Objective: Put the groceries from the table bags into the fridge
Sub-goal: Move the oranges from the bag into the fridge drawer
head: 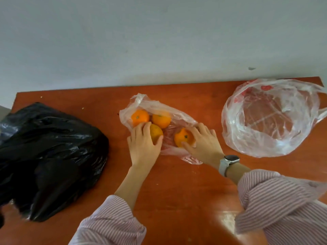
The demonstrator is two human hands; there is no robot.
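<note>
- Orange-brown wood makes up the table (177, 191), and it stands against a plain pale wall (141, 41).
- One thin clear bag (141, 103) lies flat in the middle of the table, with four oranges in it or on it.
- The left hand (143, 144) is curled around one orange (155, 133), with the thumb on the near side and the fingers over the top.
- The right hand (205, 144) is curled around another orange (183, 137), just beside the first one. Its thumb lies along the near side of the fruit.
- Two more oranges sit farther back in the clear bag, close together. One is at the back left (140, 117) and one is at the back right (161, 119), and the back left one touches the left fingertips.
- A big black bag (49, 156) sits on the left side of the table, puffy and full. I cannot tell what is inside.
- A second clear bag with red print (265, 121) lies wide open on the right side of the table.
- The right wrist wears a watch (228, 163) with a pale strap.
- Both arms have striped sleeves (276, 200) pushed up.
</note>
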